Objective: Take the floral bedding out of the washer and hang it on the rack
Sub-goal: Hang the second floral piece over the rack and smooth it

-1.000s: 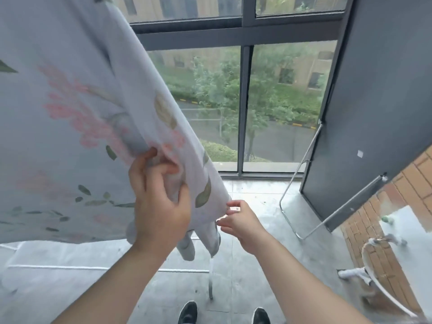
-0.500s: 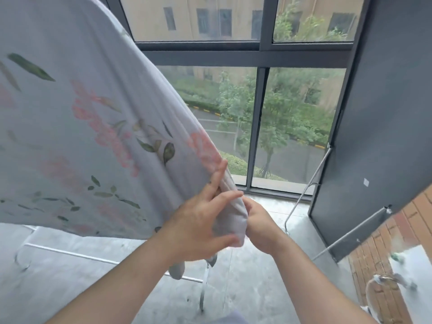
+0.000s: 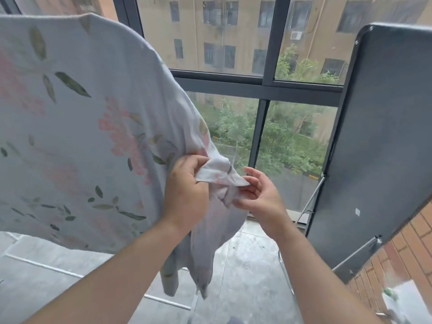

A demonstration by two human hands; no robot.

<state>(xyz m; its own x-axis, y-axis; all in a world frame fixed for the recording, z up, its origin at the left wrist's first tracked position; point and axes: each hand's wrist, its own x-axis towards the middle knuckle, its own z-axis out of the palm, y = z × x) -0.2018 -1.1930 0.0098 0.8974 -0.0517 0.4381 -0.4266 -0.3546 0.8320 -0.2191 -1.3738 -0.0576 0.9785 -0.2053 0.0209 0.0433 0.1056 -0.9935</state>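
The floral bedding [image 3: 81, 136] hangs spread out above and to the left of both hands, with one bunched corner drawn in between them. The left hand [image 3: 187, 192] grips that bunch with curled fingers. The right hand [image 3: 259, 197], just beside it, pinches the corner's tip. A white rack bar [image 3: 167, 302] runs below the hands, and a dark panel [image 3: 378, 136] stands to the right of the right hand.

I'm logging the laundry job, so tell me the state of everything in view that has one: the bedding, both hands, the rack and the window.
bedding: spread out high at the left, its right corner bunched and hanging down.
left hand: grips the bunched corner.
right hand: pinches the tip of that corner.
rack: a low rail shows under the bedding, with nothing on it.
window: looks shut.
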